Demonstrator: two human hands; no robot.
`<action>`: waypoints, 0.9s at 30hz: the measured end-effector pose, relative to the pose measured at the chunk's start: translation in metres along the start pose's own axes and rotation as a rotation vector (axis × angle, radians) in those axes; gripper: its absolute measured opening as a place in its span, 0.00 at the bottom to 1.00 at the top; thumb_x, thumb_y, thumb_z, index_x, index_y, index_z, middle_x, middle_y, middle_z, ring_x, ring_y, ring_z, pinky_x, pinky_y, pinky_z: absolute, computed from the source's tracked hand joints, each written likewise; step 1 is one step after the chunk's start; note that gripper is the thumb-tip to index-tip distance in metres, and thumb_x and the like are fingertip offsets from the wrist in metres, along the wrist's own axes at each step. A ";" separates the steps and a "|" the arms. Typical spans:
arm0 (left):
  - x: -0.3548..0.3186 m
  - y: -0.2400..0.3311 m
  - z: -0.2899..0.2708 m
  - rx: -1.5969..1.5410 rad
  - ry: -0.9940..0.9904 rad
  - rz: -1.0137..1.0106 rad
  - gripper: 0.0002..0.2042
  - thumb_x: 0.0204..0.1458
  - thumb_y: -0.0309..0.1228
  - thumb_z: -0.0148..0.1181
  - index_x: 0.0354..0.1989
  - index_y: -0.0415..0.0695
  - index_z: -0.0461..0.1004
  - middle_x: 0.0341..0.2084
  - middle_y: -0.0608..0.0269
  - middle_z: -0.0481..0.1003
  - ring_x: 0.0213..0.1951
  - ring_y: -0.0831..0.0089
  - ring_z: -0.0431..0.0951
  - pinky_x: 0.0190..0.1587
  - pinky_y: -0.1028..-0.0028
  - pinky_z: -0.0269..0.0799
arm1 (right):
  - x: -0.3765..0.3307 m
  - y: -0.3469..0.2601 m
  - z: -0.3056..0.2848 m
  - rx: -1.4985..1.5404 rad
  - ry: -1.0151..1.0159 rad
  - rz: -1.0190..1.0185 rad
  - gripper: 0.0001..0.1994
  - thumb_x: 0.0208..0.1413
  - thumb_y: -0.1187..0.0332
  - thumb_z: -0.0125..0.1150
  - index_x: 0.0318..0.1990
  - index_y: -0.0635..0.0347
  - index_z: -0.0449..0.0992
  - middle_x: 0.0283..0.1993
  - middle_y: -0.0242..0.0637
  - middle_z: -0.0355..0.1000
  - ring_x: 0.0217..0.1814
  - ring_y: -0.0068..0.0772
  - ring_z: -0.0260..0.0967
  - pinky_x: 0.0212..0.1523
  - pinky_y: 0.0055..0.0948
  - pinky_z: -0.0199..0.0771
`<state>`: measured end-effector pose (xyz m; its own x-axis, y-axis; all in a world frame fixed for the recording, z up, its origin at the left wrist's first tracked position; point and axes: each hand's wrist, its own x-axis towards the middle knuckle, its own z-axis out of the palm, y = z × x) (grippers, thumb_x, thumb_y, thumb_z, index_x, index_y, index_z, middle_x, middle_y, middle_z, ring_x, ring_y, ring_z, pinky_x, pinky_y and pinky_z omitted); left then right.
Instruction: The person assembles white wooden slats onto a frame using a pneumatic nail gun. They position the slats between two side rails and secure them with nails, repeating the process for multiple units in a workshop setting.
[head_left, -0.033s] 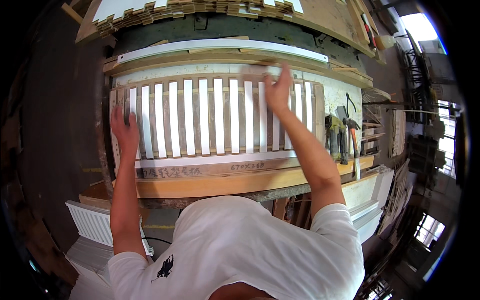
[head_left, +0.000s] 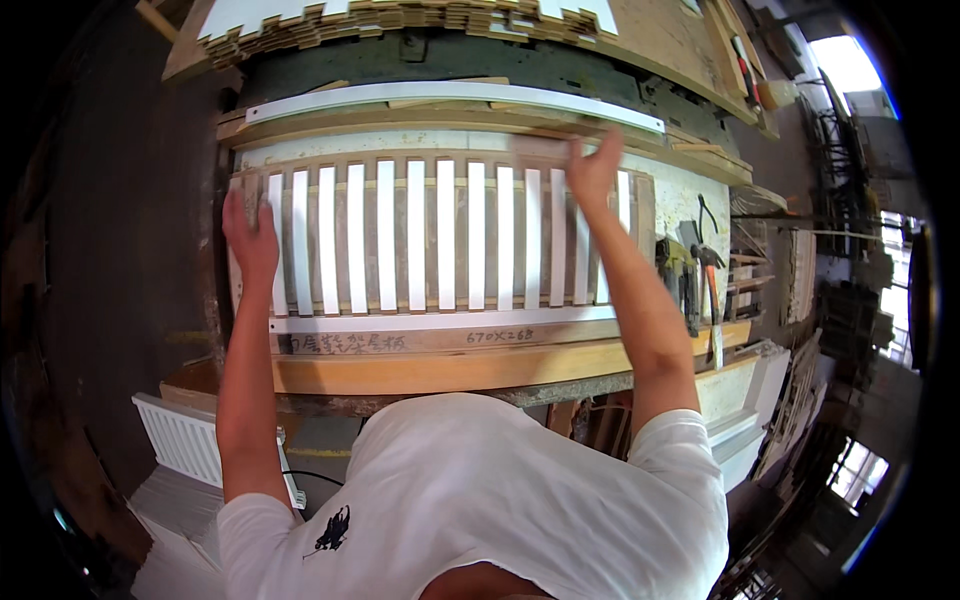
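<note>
White slats [head_left: 415, 235] stand side by side in a wooden slotted frame [head_left: 643, 215] on the bench. A long white rail [head_left: 440, 321] runs along their near ends. At the frame's left end rests my left hand [head_left: 250, 235], fingers stretched forward and thumb apart, beside the leftmost slat. My right hand [head_left: 594, 175] is over the far ends of the slats at the right, fingers apart and partly blurred, with nothing plainly held. Some slats there lie in its shadow or behind my forearm.
Another white rail [head_left: 455, 93] lies beyond the frame on a wooden ledge. A hammer [head_left: 712, 290] and pliers [head_left: 708, 215] lie to the right. White slatted panels [head_left: 185, 435] stand at lower left. Stacked white-topped boards [head_left: 400, 25] sit on the far table.
My right hand has moved a little to the right over the slats' far ends. The whole view has shifted slightly; my left hand stays by the frame's left end.
</note>
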<state>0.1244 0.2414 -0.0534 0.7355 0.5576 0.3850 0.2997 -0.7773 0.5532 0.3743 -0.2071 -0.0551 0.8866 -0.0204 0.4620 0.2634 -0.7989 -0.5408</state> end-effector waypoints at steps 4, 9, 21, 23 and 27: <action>0.109 0.014 0.020 -0.156 0.007 -0.197 0.36 0.56 0.43 0.54 0.64 0.29 0.52 0.67 0.41 0.48 0.69 0.52 0.46 0.69 0.65 0.42 | 0.104 0.094 -0.032 -0.301 0.081 0.298 0.32 0.45 0.58 0.60 0.51 0.78 0.62 0.53 0.67 0.64 0.54 0.66 0.63 0.55 0.48 0.64; 0.141 0.031 0.025 -0.409 -0.173 -0.362 0.31 0.51 0.40 0.58 0.60 0.34 0.62 0.52 0.43 0.70 0.54 0.55 0.70 0.56 0.68 0.63 | 0.121 0.127 -0.042 -0.154 -0.144 0.285 0.23 0.46 0.59 0.59 0.44 0.72 0.72 0.40 0.61 0.74 0.46 0.62 0.70 0.48 0.46 0.68; 0.063 -0.024 0.041 -0.064 -0.232 -0.180 0.23 0.52 0.31 0.51 0.59 0.53 0.68 0.51 0.45 0.71 0.61 0.56 0.63 0.59 0.61 0.60 | 0.038 0.182 -0.053 0.336 -0.095 0.468 0.13 0.51 0.73 0.58 0.44 0.68 0.73 0.40 0.37 0.74 0.39 0.26 0.70 0.43 0.24 0.69; 0.065 -0.015 0.047 0.085 -0.260 -0.130 0.23 0.53 0.30 0.49 0.60 0.55 0.68 0.51 0.45 0.71 0.63 0.54 0.60 0.60 0.58 0.58 | 0.029 0.198 -0.048 0.358 -0.121 0.471 0.13 0.51 0.74 0.58 0.45 0.68 0.73 0.39 0.37 0.75 0.39 0.25 0.70 0.44 0.24 0.69; 0.066 -0.011 0.044 0.305 -0.359 -0.058 0.22 0.53 0.29 0.47 0.59 0.57 0.69 0.51 0.48 0.72 0.63 0.53 0.60 0.60 0.56 0.58 | 0.026 0.203 -0.047 0.177 -0.180 0.341 0.14 0.50 0.71 0.57 0.44 0.66 0.75 0.37 0.38 0.76 0.39 0.30 0.72 0.44 0.27 0.70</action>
<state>0.1968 0.2743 -0.0668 0.8596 0.5084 0.0507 0.4718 -0.8279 0.3033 0.4326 -0.3978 -0.1199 0.9824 -0.1475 0.1144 -0.0087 -0.6484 -0.7613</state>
